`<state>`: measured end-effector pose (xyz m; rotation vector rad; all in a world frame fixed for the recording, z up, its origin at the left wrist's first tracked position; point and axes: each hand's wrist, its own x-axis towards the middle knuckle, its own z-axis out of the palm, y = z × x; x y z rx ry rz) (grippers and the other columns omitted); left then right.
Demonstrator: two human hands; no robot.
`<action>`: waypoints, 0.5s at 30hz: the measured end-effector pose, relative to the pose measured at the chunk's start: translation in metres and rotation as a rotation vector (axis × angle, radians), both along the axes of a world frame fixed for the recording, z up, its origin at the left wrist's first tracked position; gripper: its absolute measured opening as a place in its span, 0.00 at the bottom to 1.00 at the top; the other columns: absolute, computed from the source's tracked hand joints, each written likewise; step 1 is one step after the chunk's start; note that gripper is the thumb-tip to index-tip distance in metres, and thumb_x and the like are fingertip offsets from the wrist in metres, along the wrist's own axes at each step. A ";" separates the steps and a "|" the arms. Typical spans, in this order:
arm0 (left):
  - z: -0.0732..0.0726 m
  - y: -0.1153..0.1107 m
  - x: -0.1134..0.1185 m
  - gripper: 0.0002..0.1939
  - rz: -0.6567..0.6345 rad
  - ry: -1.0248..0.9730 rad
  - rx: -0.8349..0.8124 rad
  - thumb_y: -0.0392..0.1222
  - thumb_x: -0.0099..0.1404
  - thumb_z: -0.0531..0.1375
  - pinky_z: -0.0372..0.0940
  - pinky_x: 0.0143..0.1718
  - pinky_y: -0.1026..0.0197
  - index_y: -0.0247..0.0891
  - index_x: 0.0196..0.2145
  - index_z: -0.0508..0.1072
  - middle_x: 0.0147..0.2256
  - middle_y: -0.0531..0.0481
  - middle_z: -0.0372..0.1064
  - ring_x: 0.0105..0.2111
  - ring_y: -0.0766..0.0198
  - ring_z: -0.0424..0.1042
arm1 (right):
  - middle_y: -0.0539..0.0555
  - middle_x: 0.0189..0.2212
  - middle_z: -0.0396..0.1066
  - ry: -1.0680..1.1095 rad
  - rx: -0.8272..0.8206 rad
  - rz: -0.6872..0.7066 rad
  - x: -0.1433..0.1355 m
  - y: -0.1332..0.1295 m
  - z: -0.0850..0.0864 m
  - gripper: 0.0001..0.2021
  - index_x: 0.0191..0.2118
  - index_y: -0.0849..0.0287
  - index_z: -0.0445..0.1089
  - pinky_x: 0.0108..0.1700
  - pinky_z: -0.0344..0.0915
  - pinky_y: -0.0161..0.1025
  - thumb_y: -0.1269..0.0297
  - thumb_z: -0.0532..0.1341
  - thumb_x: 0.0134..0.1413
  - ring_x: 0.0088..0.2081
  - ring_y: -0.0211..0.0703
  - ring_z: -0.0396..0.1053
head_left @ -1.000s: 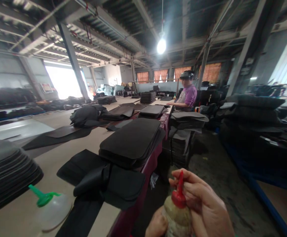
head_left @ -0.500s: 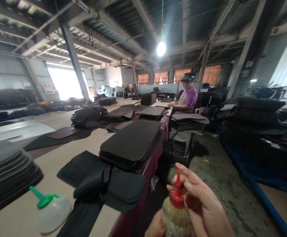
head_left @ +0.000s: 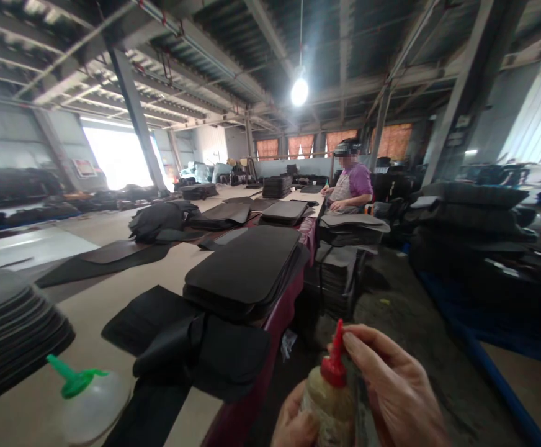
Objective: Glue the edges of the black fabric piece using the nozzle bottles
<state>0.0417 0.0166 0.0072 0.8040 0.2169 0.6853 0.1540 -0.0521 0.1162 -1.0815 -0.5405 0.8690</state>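
Observation:
A grimy, yellowish squeeze bottle (head_left: 329, 400) with a red pointed nozzle (head_left: 338, 347) stands tilted slightly right at the bottom of the view. Its body is gripped by my left hand (head_left: 296, 419), and the lower part is cut off by the frame edge. My right hand (head_left: 394, 379) has its thumb and fingers pinched at the upper part of the nozzle; the fingertips behind it are partly hidden. To the left, on the table, rests a second squeeze bottle (head_left: 96, 410), whitish and translucent, with a green nozzle.
Black flat pieces (head_left: 247, 264) are stacked along the table (head_left: 159, 273), with folded black fabric (head_left: 168, 347) nearer me. Another stack (head_left: 14, 323) stands at left. A co-worker (head_left: 354, 180) in purple is at the far table edge. Strapped bundles (head_left: 338, 273) stand on the floor.
My right hand has shifted slightly down and right, its fingers now closed around the nozzle's upper part, with the index finger no longer extended past the tip. The view has turned slightly.

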 end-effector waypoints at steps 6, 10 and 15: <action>-0.003 -0.009 0.004 0.23 0.098 -0.010 0.023 0.53 0.47 0.74 0.67 0.36 0.57 0.37 0.37 0.79 0.29 0.47 0.77 0.31 0.55 0.76 | 0.54 0.27 0.71 -0.175 -0.071 -0.065 0.003 0.000 0.003 0.22 0.34 0.63 0.73 0.28 0.67 0.31 0.45 0.70 0.49 0.26 0.38 0.68; 0.001 -0.006 -0.001 0.26 0.125 0.031 0.085 0.53 0.47 0.74 0.65 0.33 0.61 0.34 0.39 0.79 0.29 0.47 0.76 0.28 0.59 0.73 | 0.51 0.23 0.68 -0.296 -0.084 -0.159 0.002 0.001 0.006 0.19 0.31 0.62 0.72 0.28 0.64 0.28 0.49 0.69 0.49 0.25 0.35 0.65; 0.006 -0.009 -0.001 0.20 0.021 0.048 -0.005 0.50 0.49 0.73 0.69 0.43 0.51 0.34 0.35 0.79 0.27 0.46 0.77 0.34 0.50 0.78 | 0.48 0.22 0.64 -0.335 -0.100 -0.163 0.001 0.007 0.004 0.16 0.30 0.61 0.69 0.24 0.61 0.27 0.52 0.68 0.48 0.22 0.33 0.62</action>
